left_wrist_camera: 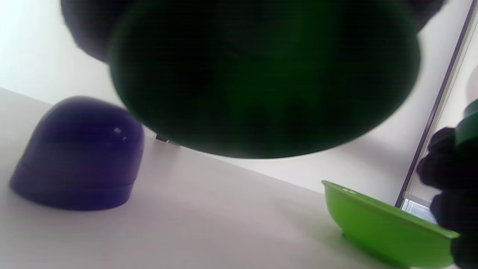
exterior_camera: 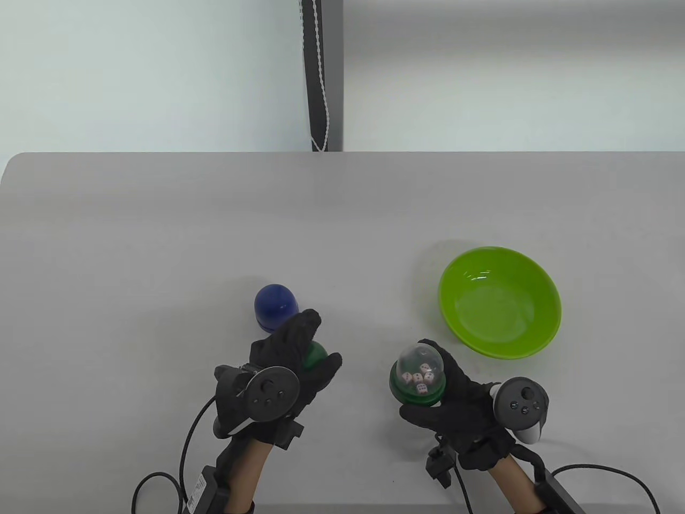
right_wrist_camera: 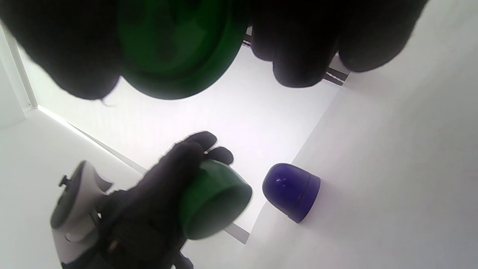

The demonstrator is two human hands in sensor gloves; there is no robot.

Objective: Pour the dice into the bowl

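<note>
on a pale counter, the lime green bowl sits bare inside, just beyond and to the right of the right hand's fingers; no dice have reached it, so the pour itself is left to do. the dark green outer cover appears to be off already: the left hand holds it raised off the counter, fingers curled around its domed top with the open mouth facing down, as the right wrist view shows. a closed blue dice cup stands untouched just past the left fingertips. the right hand holds the green dice base upright and lifted, fingers wrapped around its far side and thumb at the near edge. over the base a clear dome seems to be in place, so by the look of it that must come off before anything can be tipped. the small white dice lie in a cluster inside, between the right thumb and fingers. both palms face inward, wrists low near the counter's front edge.
</note>
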